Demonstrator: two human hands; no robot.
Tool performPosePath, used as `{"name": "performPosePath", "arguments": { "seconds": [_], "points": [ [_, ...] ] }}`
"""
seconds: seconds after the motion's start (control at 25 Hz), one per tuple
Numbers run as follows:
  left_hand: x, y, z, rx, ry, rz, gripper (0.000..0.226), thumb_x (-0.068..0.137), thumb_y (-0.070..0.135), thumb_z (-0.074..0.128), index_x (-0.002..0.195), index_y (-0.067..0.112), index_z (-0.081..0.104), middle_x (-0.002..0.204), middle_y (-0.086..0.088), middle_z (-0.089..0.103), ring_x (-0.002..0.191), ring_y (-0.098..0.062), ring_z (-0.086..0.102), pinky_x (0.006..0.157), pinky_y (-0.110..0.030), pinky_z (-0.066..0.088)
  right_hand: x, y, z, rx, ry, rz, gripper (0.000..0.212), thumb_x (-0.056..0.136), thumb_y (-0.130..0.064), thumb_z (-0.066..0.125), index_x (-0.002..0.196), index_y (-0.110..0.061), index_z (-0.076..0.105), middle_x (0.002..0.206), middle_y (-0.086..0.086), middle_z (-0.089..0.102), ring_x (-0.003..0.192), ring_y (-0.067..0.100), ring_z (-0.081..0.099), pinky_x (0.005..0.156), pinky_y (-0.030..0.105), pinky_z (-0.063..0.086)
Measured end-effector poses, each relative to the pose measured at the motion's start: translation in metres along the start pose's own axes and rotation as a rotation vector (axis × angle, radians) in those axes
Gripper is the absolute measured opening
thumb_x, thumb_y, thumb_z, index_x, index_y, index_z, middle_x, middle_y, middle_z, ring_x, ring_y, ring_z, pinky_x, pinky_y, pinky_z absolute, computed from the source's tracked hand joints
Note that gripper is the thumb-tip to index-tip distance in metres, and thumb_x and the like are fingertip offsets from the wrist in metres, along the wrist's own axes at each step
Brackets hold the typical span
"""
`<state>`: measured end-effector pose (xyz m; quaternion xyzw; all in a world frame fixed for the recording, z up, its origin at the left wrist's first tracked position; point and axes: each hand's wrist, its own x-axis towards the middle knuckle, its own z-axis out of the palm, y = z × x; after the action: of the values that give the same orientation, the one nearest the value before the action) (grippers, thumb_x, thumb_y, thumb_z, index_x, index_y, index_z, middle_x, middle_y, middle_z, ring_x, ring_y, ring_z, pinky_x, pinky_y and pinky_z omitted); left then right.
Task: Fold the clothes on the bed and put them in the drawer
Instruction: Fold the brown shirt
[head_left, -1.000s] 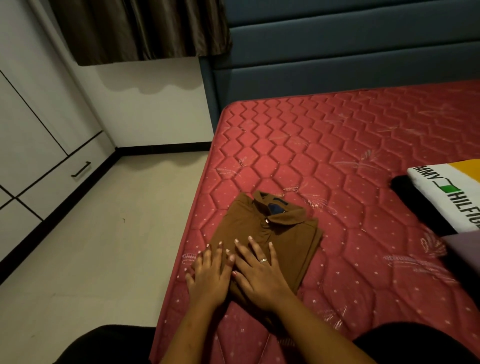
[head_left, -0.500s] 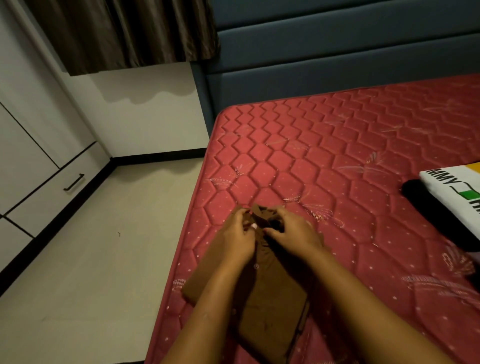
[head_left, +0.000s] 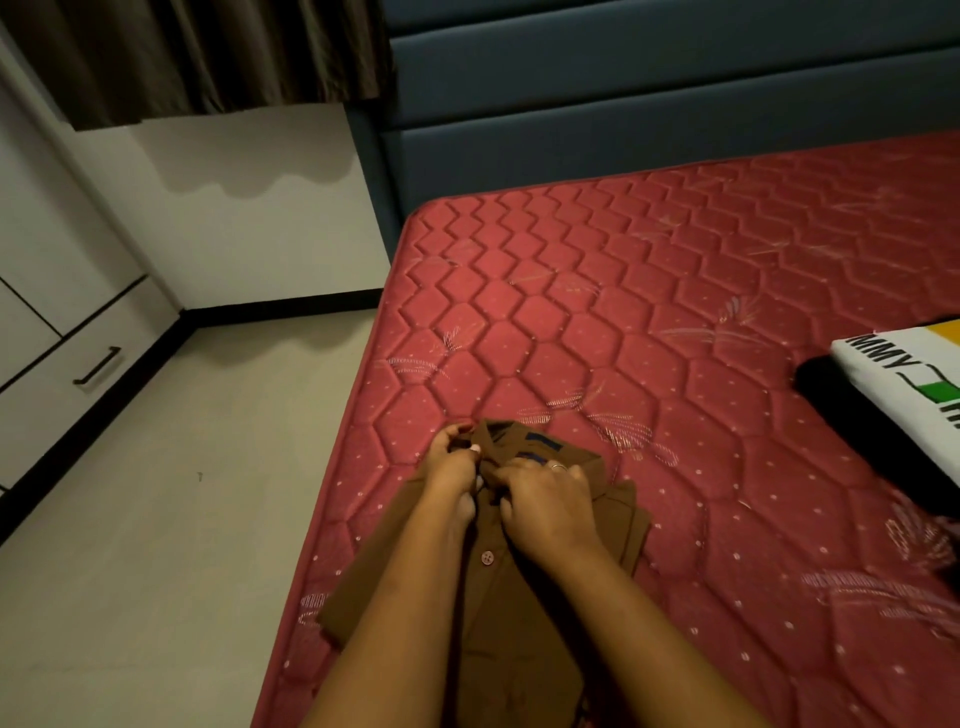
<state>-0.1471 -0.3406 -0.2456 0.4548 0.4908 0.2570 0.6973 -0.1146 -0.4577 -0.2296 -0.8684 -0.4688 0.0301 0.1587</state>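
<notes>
— What is taking up the room over there?
— The red quilted mattress of the bed (head_left: 649, 312) is filling most of it. A dark blue padded headboard (head_left: 649, 88) is standing behind it. On the left, a white wardrobe drawer with a black bar handle (head_left: 62, 395) is sitting closed.
— And the clothes?
— A brown collared button-up shirt (head_left: 509, 639) is lying folded at the near left edge of the bed. Well apart on the right, a white folded top with printed lettering (head_left: 914, 384) is resting on something black (head_left: 826, 395).
— What are the hands doing?
— Both are curling over the collar. The left hand (head_left: 453, 467) is pinching its left side and the right hand (head_left: 545, 501) is gripping the front beside it. A small button (head_left: 487, 557) is showing just below them, and a thin ring (head_left: 557, 466) is sitting on a right finger.
</notes>
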Motion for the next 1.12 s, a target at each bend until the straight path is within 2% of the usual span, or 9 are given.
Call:
{"name": "performPosePath", "arguments": {
  "seconds": [0.2, 0.36, 0.44, 0.52, 0.72, 0.8, 0.92, 1.04, 1.12],
  "points": [
    [0.007, -0.01, -0.004, 0.103, -0.001, 0.056, 0.04, 0.089, -0.014, 0.035, 0.088, 0.013, 0.064, 0.075, -0.007, 0.063, 0.057, -0.018, 0.054, 0.049, -0.026, 0.045, 0.005, 0.01, -0.009, 0.297, -0.166, 0.126, 0.02, 0.082, -0.032, 0.054, 0.09, -0.036, 0.072, 0.107, -0.012, 0.065, 0.115, 0.017, 0.051, 0.095, 0.038, 0.03],
    [0.016, -0.014, 0.0, 0.211, 0.097, 0.133, 0.019, 0.078, 0.029, 0.046, 0.083, 0.024, 0.064, 0.083, -0.008, 0.069, 0.083, -0.035, 0.066, 0.078, -0.048, 0.055, 0.005, 0.01, -0.011, 0.323, -0.163, 0.136, 0.02, 0.083, -0.044, 0.054, 0.074, -0.035, 0.069, 0.097, -0.011, 0.066, 0.112, 0.018, 0.053, 0.091, 0.038, 0.03],
    [0.015, -0.001, 0.004, 0.294, 0.054, 0.127, 0.017, 0.086, 0.04, 0.055, 0.086, 0.024, 0.057, 0.085, -0.007, 0.066, 0.079, -0.027, 0.062, 0.076, -0.042, 0.053, 0.004, 0.007, -0.009, 0.261, -0.123, 0.097, 0.022, 0.084, -0.045, 0.055, 0.077, -0.031, 0.07, 0.099, -0.01, 0.061, 0.11, 0.018, 0.052, 0.087, 0.038, 0.029],
    [0.01, 0.015, 0.012, 0.23, -0.004, 0.083, 0.004, 0.094, 0.019, 0.057, 0.093, 0.016, 0.056, 0.08, -0.008, 0.061, 0.07, -0.02, 0.055, 0.067, -0.034, 0.05, 0.003, 0.006, -0.007, 0.221, -0.107, 0.057, 0.023, 0.086, -0.045, 0.055, 0.081, -0.029, 0.071, 0.099, -0.009, 0.059, 0.109, 0.017, 0.051, 0.085, 0.038, 0.027],
    [0.02, 0.015, 0.012, 0.233, -0.043, 0.047, 0.038, 0.095, -0.011, 0.038, 0.082, 0.018, 0.059, 0.085, -0.01, 0.058, 0.07, -0.017, 0.053, 0.065, -0.029, 0.048, 0.004, 0.012, -0.006, 0.265, -0.105, 0.045, 0.022, 0.089, -0.047, 0.052, 0.083, -0.031, 0.066, 0.097, -0.01, 0.062, 0.107, 0.015, 0.053, 0.086, 0.039, 0.026],
    [0.008, 0.008, 0.008, 0.484, -0.052, 0.202, 0.048, 0.087, -0.015, 0.039, 0.1, 0.022, 0.067, 0.118, -0.01, 0.053, 0.097, -0.02, 0.055, 0.086, -0.033, 0.049, 0.004, 0.017, -0.008, 0.322, -0.113, 0.026, 0.02, 0.092, -0.047, 0.048, 0.097, -0.033, 0.061, 0.102, -0.013, 0.063, 0.11, 0.013, 0.052, 0.087, 0.039, 0.025],
    [-0.023, -0.01, -0.001, 0.84, -0.035, 0.589, 0.056, 0.081, -0.016, 0.04, 0.119, 0.016, 0.066, 0.148, -0.009, 0.029, 0.134, -0.021, 0.027, 0.112, -0.026, 0.02, 0.006, 0.04, -0.02, 0.458, -0.125, 0.125, 0.024, 0.097, -0.051, 0.04, 0.109, -0.038, 0.057, 0.102, -0.016, 0.062, 0.11, 0.008, 0.046, 0.092, 0.037, 0.019],
    [-0.036, -0.024, -0.013, 0.796, -0.076, 0.818, 0.043, 0.075, -0.011, 0.043, 0.098, 0.009, 0.073, 0.136, -0.007, 0.052, 0.132, -0.026, 0.036, 0.114, -0.031, 0.022, 0.006, 0.076, -0.023, 0.476, -0.225, 0.136, 0.015, 0.089, -0.056, 0.053, 0.093, -0.045, 0.062, 0.097, -0.019, 0.06, 0.111, 0.007, 0.043, 0.098, 0.035, 0.023],
    [-0.037, -0.034, -0.022, 0.829, -0.193, 0.899, 0.031, 0.08, 0.015, 0.046, 0.093, 0.014, 0.074, 0.119, 0.001, 0.065, 0.125, -0.024, 0.046, 0.11, -0.044, 0.032, 0.004, 0.088, -0.021, 0.482, -0.278, 0.086, 0.019, 0.074, -0.064, 0.064, 0.082, -0.048, 0.061, 0.097, -0.02, 0.056, 0.112, 0.012, 0.043, 0.102, 0.044, 0.032]
  ]
}}
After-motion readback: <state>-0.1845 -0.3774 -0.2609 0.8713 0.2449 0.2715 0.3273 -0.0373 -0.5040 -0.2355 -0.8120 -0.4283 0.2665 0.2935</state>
